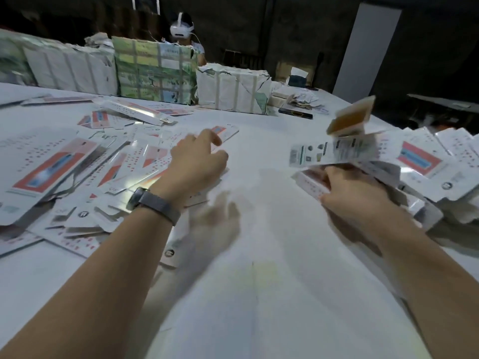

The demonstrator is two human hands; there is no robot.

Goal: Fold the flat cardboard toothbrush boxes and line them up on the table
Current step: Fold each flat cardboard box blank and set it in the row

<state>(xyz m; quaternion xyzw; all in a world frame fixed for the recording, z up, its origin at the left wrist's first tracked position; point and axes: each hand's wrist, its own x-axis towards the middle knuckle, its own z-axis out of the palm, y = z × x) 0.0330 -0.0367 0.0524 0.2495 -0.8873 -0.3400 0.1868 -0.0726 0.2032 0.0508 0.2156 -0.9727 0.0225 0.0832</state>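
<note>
A person works at a white table (pixel 259 294) strewn with toothbrush packaging, the job plainly far from finished. Left of the table's bare centre lies a loose heap of flat boxes (pixel 77 172), unfolded, overlapping and pointing every way. Right of the centre, a pile of folded boxes (pixel 427 161) leans in a rough rank along the table's edge, closer to a stack than a tidy line. By this showing many flats remain to be folded, and the lining-up is only loosely done.

The right hand (pixel 347 193) is at the near end of the folded pile, fingers curled around a box (pixel 334 151) that is blurred with motion; one flap appears lifted above the centre's right side, its brown inner face showing. Whether the box is fully formed cannot be told through the blur.

The left hand (pixel 199 156), with a watch (pixel 153 202) on its wrist, reaches over the inner edge of the flat heap. Its fingers are bent downward over the cards there and seem to touch them, but no card is clearly gripped.

Beyond the centre, wrapped bundles (pixel 155 73) stand along the table's far side, where a second person (pixel 185 32) in a headset sits.
</note>
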